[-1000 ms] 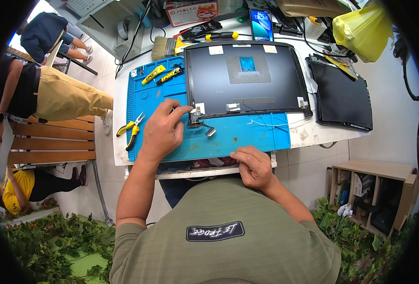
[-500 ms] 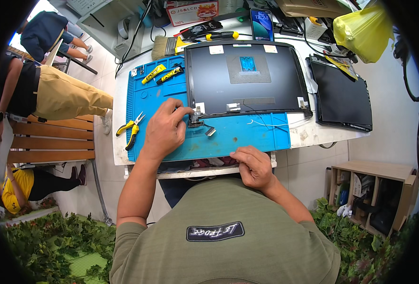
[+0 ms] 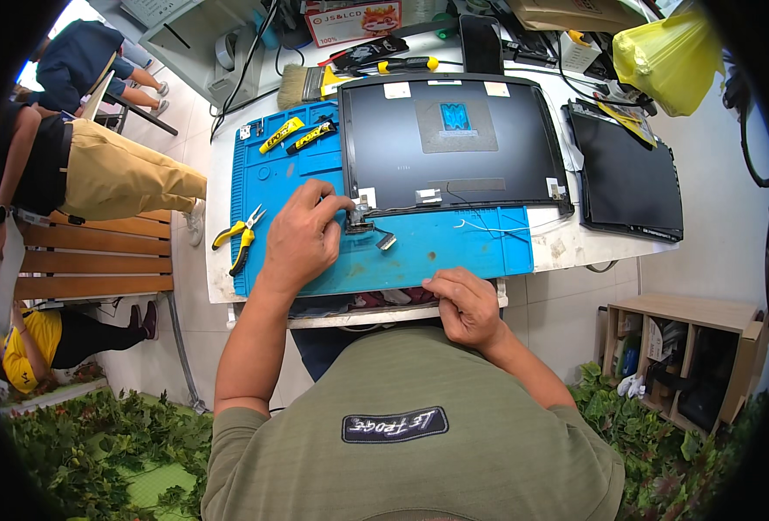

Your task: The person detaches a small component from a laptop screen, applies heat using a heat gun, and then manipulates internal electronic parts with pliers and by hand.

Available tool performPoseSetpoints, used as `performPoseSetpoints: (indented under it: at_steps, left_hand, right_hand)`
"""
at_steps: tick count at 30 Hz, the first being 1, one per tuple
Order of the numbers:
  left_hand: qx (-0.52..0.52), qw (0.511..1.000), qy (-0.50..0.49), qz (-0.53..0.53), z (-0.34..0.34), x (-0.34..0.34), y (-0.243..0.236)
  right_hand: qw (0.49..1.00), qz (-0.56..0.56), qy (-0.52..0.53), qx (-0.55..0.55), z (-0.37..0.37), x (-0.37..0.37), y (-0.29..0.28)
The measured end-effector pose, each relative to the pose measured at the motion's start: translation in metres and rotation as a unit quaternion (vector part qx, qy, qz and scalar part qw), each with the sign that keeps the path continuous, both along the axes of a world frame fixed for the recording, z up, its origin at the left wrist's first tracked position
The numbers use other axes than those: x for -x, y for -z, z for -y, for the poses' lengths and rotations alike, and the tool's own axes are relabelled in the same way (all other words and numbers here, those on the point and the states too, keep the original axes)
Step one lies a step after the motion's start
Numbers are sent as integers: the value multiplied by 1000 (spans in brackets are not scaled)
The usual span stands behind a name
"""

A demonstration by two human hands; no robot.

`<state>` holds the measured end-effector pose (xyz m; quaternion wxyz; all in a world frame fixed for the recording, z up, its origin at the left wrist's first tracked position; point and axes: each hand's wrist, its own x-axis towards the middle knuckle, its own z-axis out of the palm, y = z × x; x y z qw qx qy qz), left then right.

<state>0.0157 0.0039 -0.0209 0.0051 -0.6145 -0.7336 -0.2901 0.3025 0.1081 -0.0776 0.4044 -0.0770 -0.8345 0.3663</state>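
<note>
A dark laptop screen lid [image 3: 376,139] lies on the blue work mat [image 3: 315,273], its lower edge toward me. At its near left corner, the thumb and forefinger of my left hand [image 3: 302,234] pinch a small metal hinge [image 3: 358,217]. A short cable with a flat connector [image 3: 386,240] hangs loose beside the hinge. My right hand [image 3: 464,304] rests at the table's front edge, fingers curled in, with no object visible in it. Yellow-and-black pliers [image 3: 242,239] lie left of my left hand. Two glue tubes, one yellow [image 3: 282,135] and one black [image 3: 312,138], sit near the lid's left side.
Behind the lid are a wide brush [image 3: 306,85], a yellow-black screwdriver [image 3: 408,65] and a phone [image 3: 481,45]. A black panel [image 3: 627,174] lies at the right, below a hanging yellow bag [image 3: 666,56]. A thin white cable [image 3: 497,227] crosses the mat. Other people stand at the left.
The phone at the back has gone from a lit screen to a dark one. Both my hands and the lid hold their places.
</note>
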Motion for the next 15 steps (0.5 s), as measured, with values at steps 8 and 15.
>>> performPoseSetpoints:
  at_steps: [8, 15]
  left_hand:
    - [5, 1000, -5, 8, -1, -2, -2]
    - [-12, 1000, -2, 2, -1, 0, 0]
  right_hand:
    - [1000, 3, -1, -1, -1, 0, -1]
    - [1000, 3, -3, 1, 0, 0, -1]
